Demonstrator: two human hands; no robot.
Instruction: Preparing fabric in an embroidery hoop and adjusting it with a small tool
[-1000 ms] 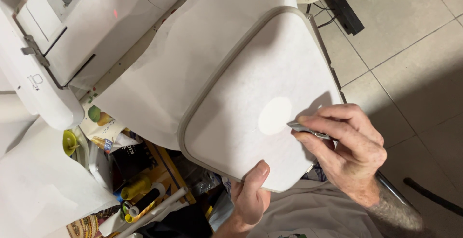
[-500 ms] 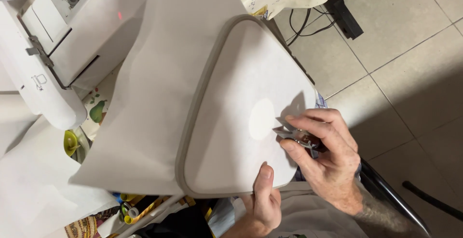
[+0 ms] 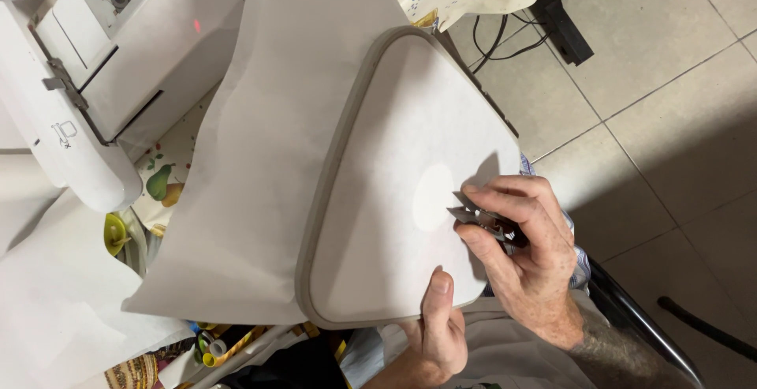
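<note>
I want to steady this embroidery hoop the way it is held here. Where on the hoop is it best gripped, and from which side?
Probably grip the hoop at its near edge, coming from the body side, as the left hand does with its thumb on top. The rim there is free and reachable, and that keeps clear of the pale round patch where the right hand works with small snips.
</note>
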